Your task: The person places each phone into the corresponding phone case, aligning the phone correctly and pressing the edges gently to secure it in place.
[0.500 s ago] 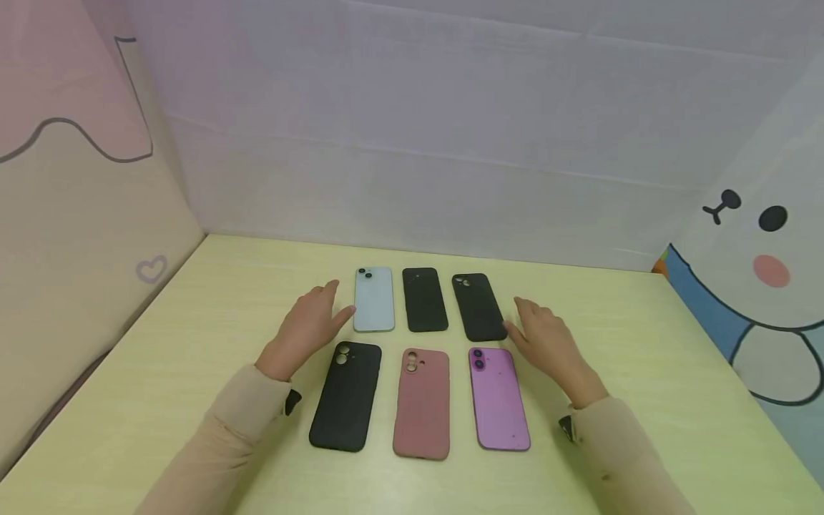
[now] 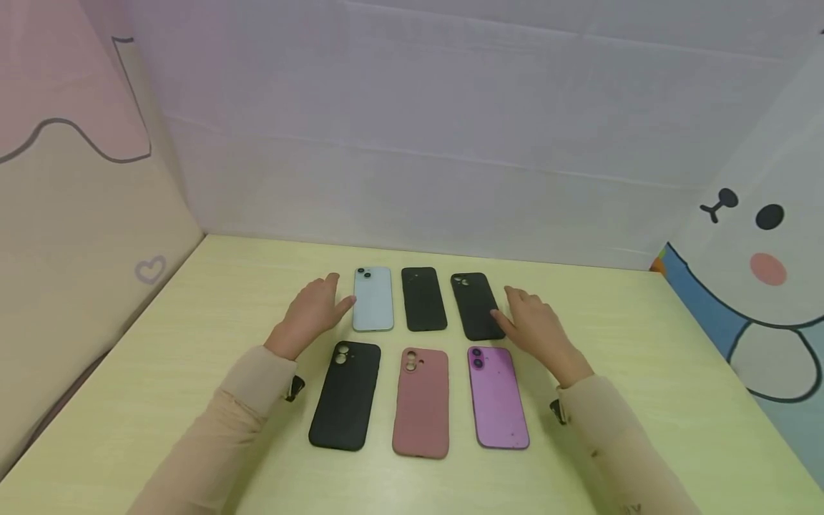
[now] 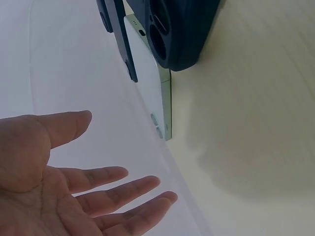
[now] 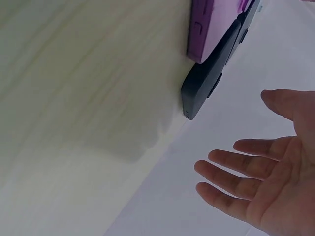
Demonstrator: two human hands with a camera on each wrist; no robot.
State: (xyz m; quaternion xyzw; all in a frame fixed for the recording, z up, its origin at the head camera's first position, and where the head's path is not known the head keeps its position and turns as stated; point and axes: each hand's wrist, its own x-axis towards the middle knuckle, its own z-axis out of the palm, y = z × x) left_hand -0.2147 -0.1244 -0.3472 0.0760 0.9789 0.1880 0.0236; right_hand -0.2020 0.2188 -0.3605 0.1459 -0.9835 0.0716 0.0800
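Observation:
My left hand (image 2: 310, 315) hovers beside the light blue phone (image 2: 373, 299) at the back left, fingers spread and holding nothing; in the left wrist view that phone (image 3: 150, 83) lies past the thumb. My right hand (image 2: 536, 323) is just right of the black phone case (image 2: 477, 306) at the back right, its thumb over the case's edge in the head view. Whether it touches cannot be told. Between them lies another black phone or case (image 2: 424, 299). The front row holds a black case (image 2: 345, 395), a pink case (image 2: 421, 403) and a purple phone (image 2: 498, 398).
The pieces lie in two rows on a pale yellow table (image 2: 644, 343). A whitish cloth wall (image 2: 412, 143) rises behind it, with printed cloth panels at the left and right (image 2: 772, 315).
My right hand has shifted left and slightly away from me, toward the back right black case. The left hand has moved slightly forward and right. The phones and cases have stayed put.

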